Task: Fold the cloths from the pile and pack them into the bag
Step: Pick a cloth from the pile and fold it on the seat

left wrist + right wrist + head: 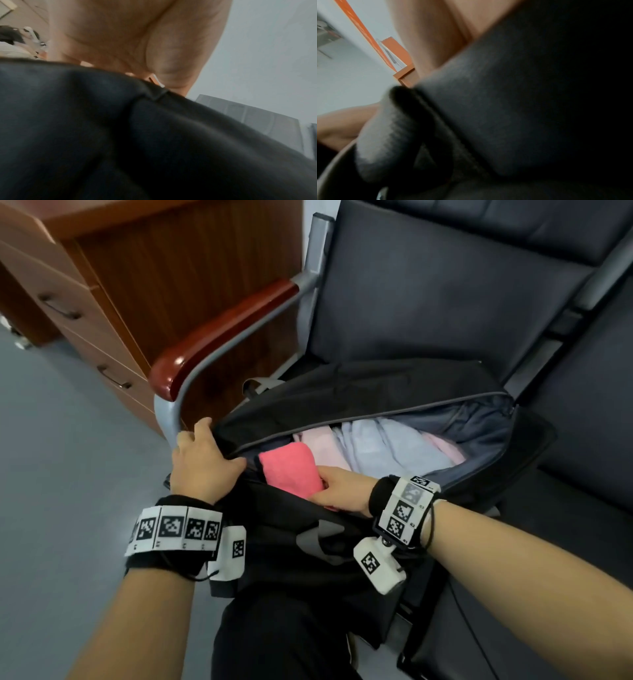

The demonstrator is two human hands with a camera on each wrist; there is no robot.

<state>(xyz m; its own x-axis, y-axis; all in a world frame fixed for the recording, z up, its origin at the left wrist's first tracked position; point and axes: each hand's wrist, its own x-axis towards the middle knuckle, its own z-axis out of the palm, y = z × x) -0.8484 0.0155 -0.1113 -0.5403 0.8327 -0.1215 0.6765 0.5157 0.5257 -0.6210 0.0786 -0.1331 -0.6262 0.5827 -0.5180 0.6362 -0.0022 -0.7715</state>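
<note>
A black bag (359, 392) lies unzipped on the chair seat in the head view. Inside it lie folded pale blue and light pink cloths (383, 446). My right hand (342, 487) grips a folded bright pink cloth (291, 467) at the bag's near left opening. My left hand (202, 457) grips the bag's left end, fingers curled over its edge. In the left wrist view only my palm (137, 40) and black bag fabric (120, 135) show. The right wrist view is blurred, filled by dark bag fabric (522, 108).
The bag sits on a dark padded chair (445, 285) with a grey metal frame and a red-brown armrest (219, 333). A wooden drawer cabinet (120, 285) stands to the left on the grey floor (51, 474). My dark-trousered leg (281, 638) is below the bag.
</note>
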